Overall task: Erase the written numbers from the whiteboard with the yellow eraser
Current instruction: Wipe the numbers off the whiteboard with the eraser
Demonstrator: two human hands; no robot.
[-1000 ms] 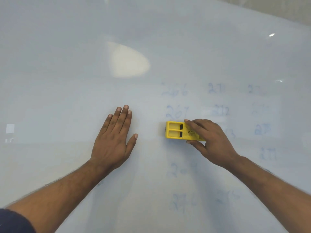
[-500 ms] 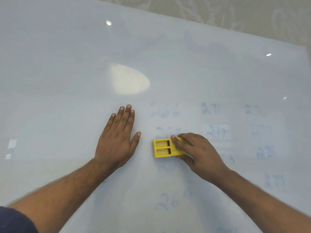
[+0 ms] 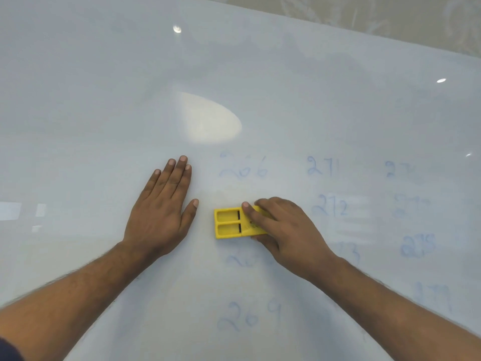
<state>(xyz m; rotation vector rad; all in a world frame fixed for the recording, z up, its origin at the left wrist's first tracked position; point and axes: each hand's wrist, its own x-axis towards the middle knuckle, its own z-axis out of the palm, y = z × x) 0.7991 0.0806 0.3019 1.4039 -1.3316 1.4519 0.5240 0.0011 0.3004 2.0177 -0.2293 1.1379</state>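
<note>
right hand [image 3: 283, 230] pinches rectangular yellow plastic eraser [image 3: 233, 223] flat on glossy white whiteboard [image 3: 104, 100], mid-board, below faint blue 266 [image 3: 243, 168] | left hand [image 3: 161, 209] flat, fingers straight, just left of eraser | bare board upward and leftward; top edge [image 3: 338, 29] far off

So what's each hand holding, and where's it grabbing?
The right hand grips the eraser by its right end, fingers on top and thumb under the near edge. The left hand holds nothing; it lies flat on the whiteboard.
</note>
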